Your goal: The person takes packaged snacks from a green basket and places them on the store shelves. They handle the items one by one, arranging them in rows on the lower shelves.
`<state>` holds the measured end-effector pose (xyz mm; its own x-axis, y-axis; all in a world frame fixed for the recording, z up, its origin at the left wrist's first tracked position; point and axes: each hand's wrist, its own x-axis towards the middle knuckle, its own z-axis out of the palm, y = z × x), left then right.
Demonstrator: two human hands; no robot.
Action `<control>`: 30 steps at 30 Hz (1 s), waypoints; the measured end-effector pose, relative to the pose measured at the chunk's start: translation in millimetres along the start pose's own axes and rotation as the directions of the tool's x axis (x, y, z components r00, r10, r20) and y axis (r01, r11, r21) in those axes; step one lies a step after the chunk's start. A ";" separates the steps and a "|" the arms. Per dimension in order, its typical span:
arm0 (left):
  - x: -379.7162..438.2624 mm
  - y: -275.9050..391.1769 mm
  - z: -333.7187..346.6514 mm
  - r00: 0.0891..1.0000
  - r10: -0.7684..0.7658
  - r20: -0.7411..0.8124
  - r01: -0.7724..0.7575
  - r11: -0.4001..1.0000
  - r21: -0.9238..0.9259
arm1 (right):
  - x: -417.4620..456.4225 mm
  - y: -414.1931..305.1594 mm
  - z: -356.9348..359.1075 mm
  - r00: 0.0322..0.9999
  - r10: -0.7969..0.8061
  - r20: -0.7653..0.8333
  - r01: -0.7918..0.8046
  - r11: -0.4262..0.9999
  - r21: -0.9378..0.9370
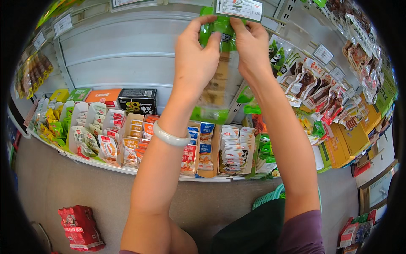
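My left hand and my right hand are raised together at the top of the view. Both grip the upper end of a green-and-clear plastic snack packet. It hangs lengthwise, somewhat blurred, with flat tan food showing through its clear middle. Right above my fingers, a shelf price tag covers the packet's top edge. Any hook behind the tag is hidden, so whether the packet hangs on one I cannot tell. A pale bangle circles my left wrist.
Below runs a shelf of open snack boxes, with closed cartons behind. Hanging packets crowd the right. A teal basket stands on the floor near me; a red wrapped multipack lies to the left.
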<state>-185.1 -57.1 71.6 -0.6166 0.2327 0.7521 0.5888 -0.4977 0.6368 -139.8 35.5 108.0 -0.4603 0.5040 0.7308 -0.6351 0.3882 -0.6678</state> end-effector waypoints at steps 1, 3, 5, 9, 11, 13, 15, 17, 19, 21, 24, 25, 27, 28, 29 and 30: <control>0.1 -6.6 0.1 0.999 -0.021 0.031 0.016 0.990 0.138 | 6.6 7.0 -0.8 1.000 -0.013 -0.013 0.012 0.999 -0.042; -4.5 -27.0 2.3 1.000 0.009 0.015 -0.012 0.976 0.217 | 22.3 27.2 -0.3 0.999 -0.036 -0.034 0.032 0.992 -0.120; -8.8 -40.5 5.4 0.999 -0.040 0.026 0.029 0.942 0.336 | 37.5 41.1 -2.0 0.998 -0.044 -0.041 0.033 0.973 -0.228; -16.6 -53.1 7.1 0.987 -0.158 0.027 0.122 0.845 0.521 | 45.9 46.6 -9.2 0.998 0.030 -0.055 -0.050 0.905 -0.422; -21.8 -60.5 17.3 0.999 -0.048 -0.024 0.052 0.767 0.640 | 30.4 46.1 -23.1 0.996 -0.003 0.087 0.050 0.832 -0.553; -21.9 -60.9 21.9 0.985 0.166 0.040 -0.156 0.784 0.601 | -2.8 30.2 -32.6 0.985 0.043 0.169 0.085 0.726 -0.682; -30.1 -46.9 38.4 0.946 0.299 0.123 -0.320 0.804 0.501 | -36.4 -4.4 -63.1 0.911 0.192 0.365 0.067 0.805 -0.589; -38.2 -16.2 56.8 0.904 0.328 0.274 -0.413 0.836 0.362 | -66.6 -45.4 -100.8 0.866 0.231 0.443 0.068 0.824 -0.563; -61.2 1.1 80.0 0.862 0.118 0.493 -0.145 0.989 0.016 | -94.5 -83.6 -148.5 0.836 0.260 0.484 0.026 0.861 -0.508; -87.5 19.1 97.7 0.702 0.000 0.713 0.032 0.999 -0.031 | -125.9 -100.2 -208.0 0.768 0.411 0.492 -0.155 0.864 -0.479; -127.5 30.9 126.1 0.531 0.078 0.844 0.042 0.992 -0.118 | -173.9 -129.0 -292.4 0.614 0.704 0.358 -0.418 0.675 -0.609; -133.1 40.9 136.6 0.441 0.075 0.895 0.022 0.995 -0.094 | -196.1 -130.7 -324.9 0.548 0.802 0.237 -0.503 0.543 -0.673; -149.3 39.9 154.9 0.336 0.073 0.939 0.094 0.989 -0.111 | -253.0 -117.6 -392.0 0.487 0.871 -0.071 -0.545 0.239 -0.804; -153.0 40.3 160.8 0.295 0.072 0.953 0.113 0.988 -0.110 | -281.7 -109.8 -418.3 0.414 0.891 -0.188 -0.512 0.057 -0.857; -157.5 38.8 167.1 0.279 0.065 0.958 0.123 0.987 -0.103 | -312.1 -102.2 -441.1 0.344 0.885 -0.315 -0.463 -0.133 -0.877; -161.4 37.2 171.5 0.266 0.051 0.963 0.129 0.988 -0.088 | -340.0 -93.3 -457.8 0.229 0.913 -0.337 -0.438 -0.213 -0.874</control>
<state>26.0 30.1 3.0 0.3689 0.8408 0.3962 0.4558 -0.5351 0.7112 359.9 181.2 -142.9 -0.4765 0.7299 -0.4901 0.8783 0.3711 -0.3014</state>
